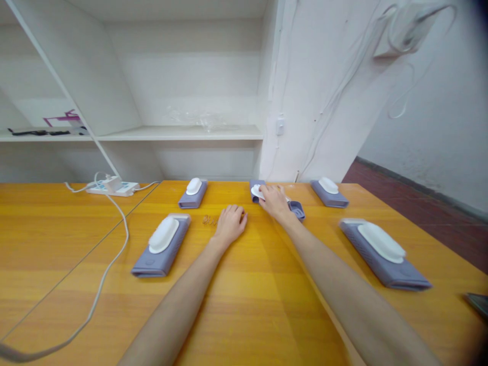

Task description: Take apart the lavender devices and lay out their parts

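My right hand reaches to the far middle of the table, its fingers closed on a white oval piece. That piece lies on a grey-purple flat case, partly covered by the hand. Just right of the wrist is another grey-purple part, half hidden by the arm. My left hand rests palm down on the wooden table, fingers loosely bent and nothing seen in them. A thin coiled brown thing lies left of it.
Grey-purple cases topped with white oval pieces stand at left front, left back, right back and right front. A power strip with a white cable lies left. White shelves rise behind.
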